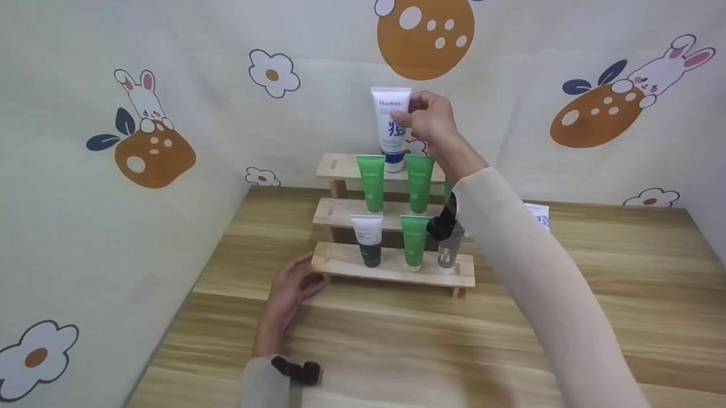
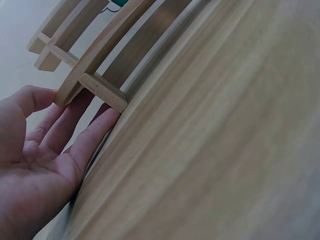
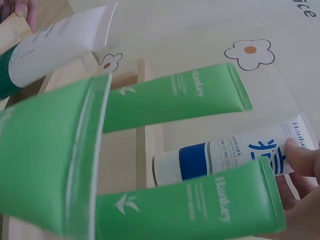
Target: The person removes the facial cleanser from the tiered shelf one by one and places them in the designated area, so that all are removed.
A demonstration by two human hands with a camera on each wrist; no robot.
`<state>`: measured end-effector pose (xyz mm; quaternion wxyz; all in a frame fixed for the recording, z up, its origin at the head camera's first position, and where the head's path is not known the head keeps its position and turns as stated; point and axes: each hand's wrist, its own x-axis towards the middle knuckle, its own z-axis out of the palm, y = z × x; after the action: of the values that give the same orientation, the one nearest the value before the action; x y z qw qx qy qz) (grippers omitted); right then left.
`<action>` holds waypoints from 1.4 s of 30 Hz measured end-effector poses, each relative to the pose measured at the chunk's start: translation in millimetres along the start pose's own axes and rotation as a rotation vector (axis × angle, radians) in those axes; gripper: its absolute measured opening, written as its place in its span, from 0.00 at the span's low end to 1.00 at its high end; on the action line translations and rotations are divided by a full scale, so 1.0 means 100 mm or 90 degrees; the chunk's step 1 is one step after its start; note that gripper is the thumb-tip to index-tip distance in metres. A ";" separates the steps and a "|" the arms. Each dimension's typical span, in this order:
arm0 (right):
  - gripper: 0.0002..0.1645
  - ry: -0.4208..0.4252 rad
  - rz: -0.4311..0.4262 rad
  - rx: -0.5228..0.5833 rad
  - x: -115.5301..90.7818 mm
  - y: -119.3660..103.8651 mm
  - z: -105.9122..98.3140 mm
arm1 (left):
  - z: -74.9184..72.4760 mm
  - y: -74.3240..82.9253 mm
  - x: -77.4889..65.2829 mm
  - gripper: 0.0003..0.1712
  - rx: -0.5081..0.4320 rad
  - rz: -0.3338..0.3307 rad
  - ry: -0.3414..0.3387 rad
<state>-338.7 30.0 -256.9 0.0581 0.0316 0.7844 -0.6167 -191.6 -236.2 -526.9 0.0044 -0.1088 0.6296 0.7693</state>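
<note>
My right hand [image 1: 435, 119] pinches a white tube with a blue band [image 1: 385, 123] near its top edge, thumb in front. The tube stands cap down at the top step of a three-tier wooden rack [image 1: 337, 262]. At the rack's lower left end is my left hand [image 1: 291, 283]; in the left wrist view its thumb touches the board's end [image 2: 70, 90] and the other fingers reach underneath. Two green tubes [image 1: 371, 183] show on the middle step, with a third partly behind my right sleeve. Below stand a white-and-dark tube [image 1: 369, 240], a green tube [image 1: 413, 242] and a grey tube [image 1: 449, 252].
Another white tube with blue print [image 1: 539, 215] lies right of the rack, mostly hidden by my right sleeve [image 1: 518, 252]. The wood-grain table [image 1: 394, 356] meets a printed cloth backdrop [image 1: 317, 118] behind and at both sides.
</note>
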 end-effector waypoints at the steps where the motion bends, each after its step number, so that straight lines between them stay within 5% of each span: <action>1: 0.25 0.003 -0.004 -0.001 -0.01 0.00 -0.04 | 0.00 -0.01 0.00 0.26 0.003 0.000 -0.001; 11: 0.26 0.013 -0.069 0.005 -0.09 -0.07 -0.44 | -0.01 0.00 0.01 0.26 -0.009 -0.005 0.002; 23: 0.30 0.051 -0.077 0.029 -0.13 -0.01 -0.99 | -0.01 0.00 0.01 0.26 -0.018 -0.006 -0.001; 42: 0.38 0.085 -0.067 0.050 -0.09 0.54 -1.83 | 0.01 0.02 -0.01 0.23 -0.020 -0.008 0.010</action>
<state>-332.4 220.5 -265.4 -0.0283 0.0336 0.7623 -0.6457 -191.7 -235.6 -524.4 0.0026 -0.1187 0.6167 0.7782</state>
